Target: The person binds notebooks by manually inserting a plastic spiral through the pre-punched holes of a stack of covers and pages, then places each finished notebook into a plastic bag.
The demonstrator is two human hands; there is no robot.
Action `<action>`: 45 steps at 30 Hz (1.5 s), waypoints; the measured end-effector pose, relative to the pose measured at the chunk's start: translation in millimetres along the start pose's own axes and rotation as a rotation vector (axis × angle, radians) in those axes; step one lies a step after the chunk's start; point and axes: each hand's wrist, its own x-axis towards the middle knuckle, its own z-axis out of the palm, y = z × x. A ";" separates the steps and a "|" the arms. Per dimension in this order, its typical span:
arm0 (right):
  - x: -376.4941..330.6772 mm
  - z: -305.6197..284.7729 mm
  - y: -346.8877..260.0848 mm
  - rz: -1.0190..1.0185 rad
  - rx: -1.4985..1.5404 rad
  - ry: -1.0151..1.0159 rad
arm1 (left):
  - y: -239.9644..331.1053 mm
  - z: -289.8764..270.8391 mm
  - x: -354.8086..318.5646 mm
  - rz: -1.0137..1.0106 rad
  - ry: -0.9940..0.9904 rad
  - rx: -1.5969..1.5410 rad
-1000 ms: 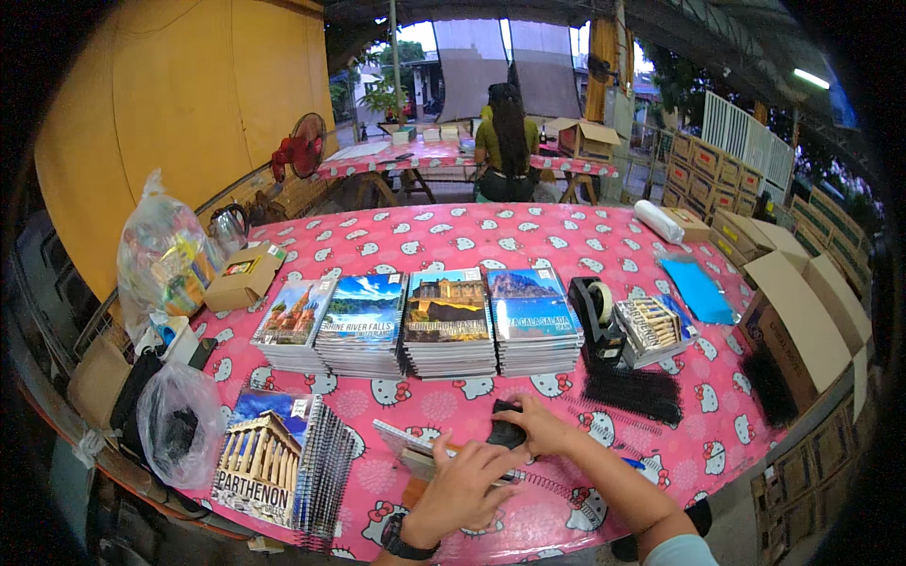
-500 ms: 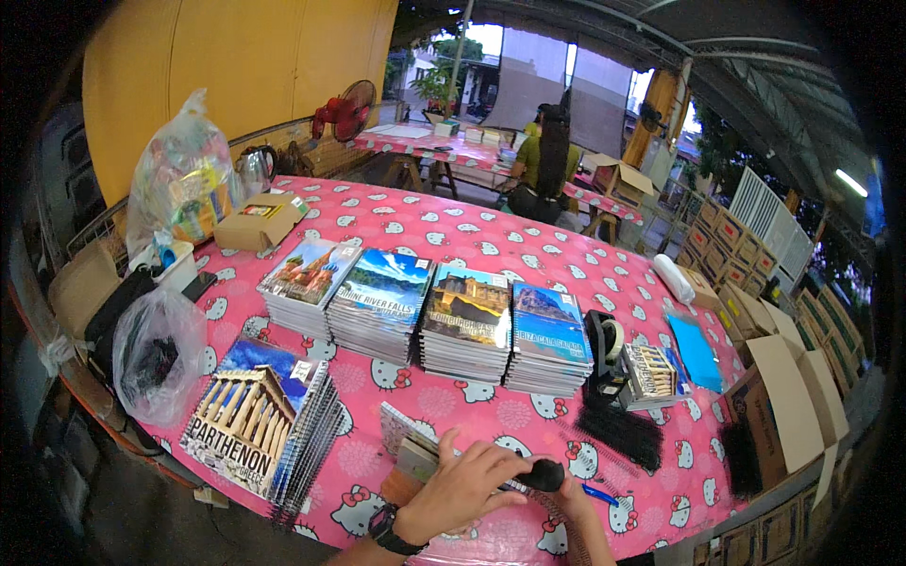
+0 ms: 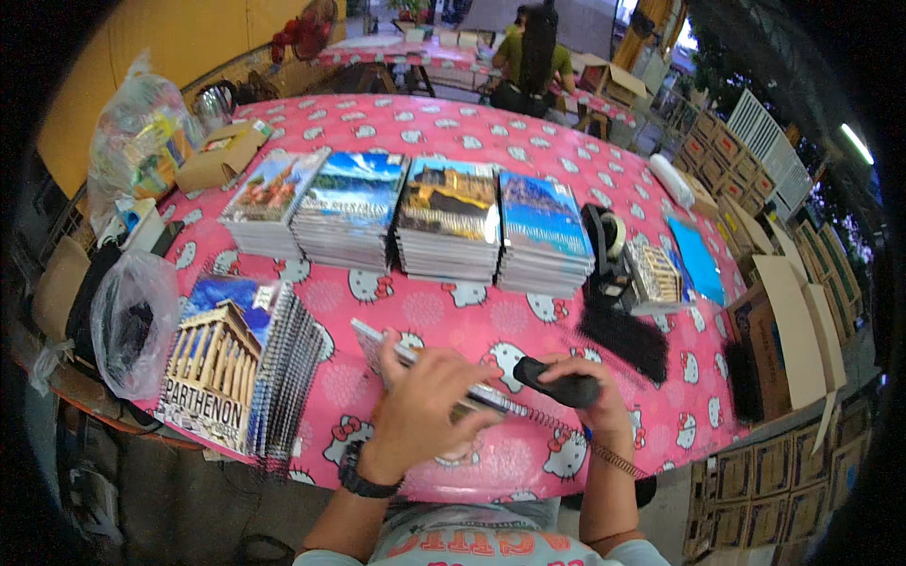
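Observation:
My left hand (image 3: 429,401), with a black watch on its wrist, is closed around a notebook (image 3: 370,341) held up on edge; most of its cover is hidden. A dark spiral coil (image 3: 557,424) runs from the notebook's bound edge toward my right forearm. My right hand (image 3: 599,401) grips a smooth black oval object (image 3: 559,382) just above the coil; its kind does not show. To the left lies a fanned stack of spiral notebooks (image 3: 222,363) with a temple cover. Farther back stand several notebook stacks (image 3: 448,222) in a row.
Right of the stacks are a black tape dispenser (image 3: 604,245), a small notebook pile (image 3: 658,275), loose black coils (image 3: 623,338) and a blue sheet (image 3: 696,259). Open cardboard boxes (image 3: 788,330) border the right edge. Plastic bags (image 3: 137,325) hang at the left. A person (image 3: 536,61) sits beyond.
The view has tilted down, showing more of my arms. My right hand has drawn the black oval object away from my left hand and raised it. The coil now shows between them.

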 end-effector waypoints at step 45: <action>73.0 33.7 -4.7 0.058 -0.252 -0.248 | -75.3 14.9 -32.9 -0.555 0.437 -1.088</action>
